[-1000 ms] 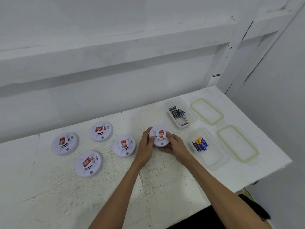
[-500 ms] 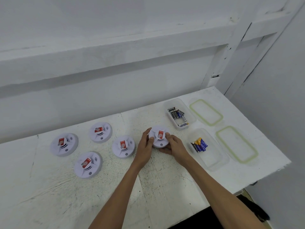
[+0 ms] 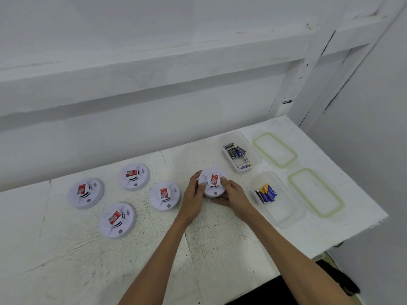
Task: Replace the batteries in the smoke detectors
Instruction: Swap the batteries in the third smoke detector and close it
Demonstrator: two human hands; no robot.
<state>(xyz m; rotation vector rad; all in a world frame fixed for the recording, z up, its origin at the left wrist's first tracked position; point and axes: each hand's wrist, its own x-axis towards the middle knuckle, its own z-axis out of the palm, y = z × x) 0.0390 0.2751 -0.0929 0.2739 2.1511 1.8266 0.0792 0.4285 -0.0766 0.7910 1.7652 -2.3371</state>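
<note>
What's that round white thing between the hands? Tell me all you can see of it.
It is a smoke detector: a round, white, plastic-looking disc with a raised centre bearing a red label, dark curved slots and a small round button near its front edge. It faces up, on or just above the white table; I cannot tell which. The left hand grips its left rim, the right hand its right rim.

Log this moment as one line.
left hand: grips smoke detector | right hand: grips same detector | detector: sticker side up | other four detectors: lying apart on table
</note>
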